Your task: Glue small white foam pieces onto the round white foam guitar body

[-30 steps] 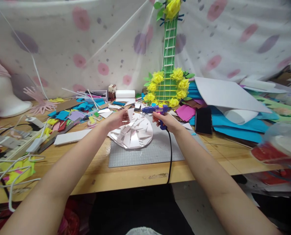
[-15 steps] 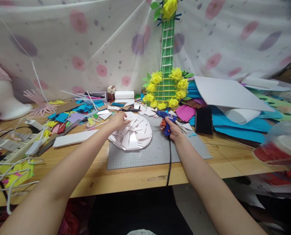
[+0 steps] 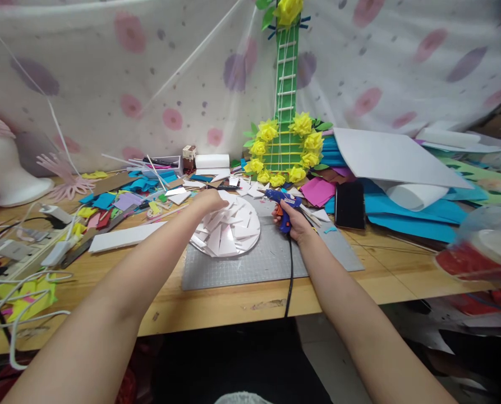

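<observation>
White foam-board disc, roughly rnd, covered w/ flat, smooth, straight-cut pcs, many wedge-shaped, overlapping & tilted at odd angles. Sits on gray gridded cutting mat, which lies on the wood-grain table. L hand at disc's far-L edge, over the pcs; fingertips hidden, can't tell if pinching or spread. R hand wrapped round handle of blue plastic hot glue gun w/ orange trigger & blk cord, nozzle pointing L, just R of disc, apart from it.
</observation>
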A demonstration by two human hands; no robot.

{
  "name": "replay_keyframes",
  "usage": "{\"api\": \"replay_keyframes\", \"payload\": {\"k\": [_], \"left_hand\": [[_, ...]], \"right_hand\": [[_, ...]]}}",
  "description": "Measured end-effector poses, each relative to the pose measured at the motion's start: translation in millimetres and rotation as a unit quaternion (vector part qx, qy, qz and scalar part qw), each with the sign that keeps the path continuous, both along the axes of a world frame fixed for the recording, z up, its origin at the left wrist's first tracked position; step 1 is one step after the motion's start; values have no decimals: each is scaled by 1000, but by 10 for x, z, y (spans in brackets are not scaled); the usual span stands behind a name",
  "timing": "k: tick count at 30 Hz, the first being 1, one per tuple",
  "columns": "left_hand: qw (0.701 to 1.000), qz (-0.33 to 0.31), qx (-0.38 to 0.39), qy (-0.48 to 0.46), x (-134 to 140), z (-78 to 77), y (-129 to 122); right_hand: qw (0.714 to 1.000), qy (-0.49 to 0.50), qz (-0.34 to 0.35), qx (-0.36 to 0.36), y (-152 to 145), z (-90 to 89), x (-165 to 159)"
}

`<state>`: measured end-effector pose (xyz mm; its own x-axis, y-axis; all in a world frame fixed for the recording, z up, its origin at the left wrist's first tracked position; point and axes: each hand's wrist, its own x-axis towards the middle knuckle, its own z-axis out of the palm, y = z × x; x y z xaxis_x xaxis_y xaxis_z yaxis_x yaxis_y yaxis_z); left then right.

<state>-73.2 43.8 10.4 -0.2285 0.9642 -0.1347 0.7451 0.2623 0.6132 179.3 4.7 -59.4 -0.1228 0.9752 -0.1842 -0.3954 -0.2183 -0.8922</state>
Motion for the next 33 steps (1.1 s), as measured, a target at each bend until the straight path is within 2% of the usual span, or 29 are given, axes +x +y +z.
{"api": "replay_keyframes", "payload": {"k": [2,7,12,13,15,17,19,22,25,33], "left_hand": [[1000,4,-11,17,15,-25,1],[991,-60,-1,-119,-44,-115,36],[999,-33,10,29,-124,-16,-19],[997,-54,25,45,-152,6,-50],[985,-142,82,55,-224,11,-132],[957,-238,154,65,-310,-51,-230],[936,-278,196,88,-387,-170,-326],[925,-294,214,107,-450,-373,-427],[922,-300,214,114,-451,-505,-467],[932,-293,186,106,-429,-573,-494]], "right_hand": [[1000,4,-4,-5,-11,18,-9],[1000,0,-9,-9,-32,48,-24],[1000,16,-5,-2,-22,31,-19],[1000,20,-4,-1,-20,26,-18],[1000,26,-3,0,-15,18,-18],[1000,29,-3,0,-12,11,-19],[1000,29,-3,0,-9,7,-20],[1000,26,-3,1,-7,9,-23],[1000,24,-8,-2,-13,24,-26],[1000,13,-6,-1,-11,16,-25]]}}
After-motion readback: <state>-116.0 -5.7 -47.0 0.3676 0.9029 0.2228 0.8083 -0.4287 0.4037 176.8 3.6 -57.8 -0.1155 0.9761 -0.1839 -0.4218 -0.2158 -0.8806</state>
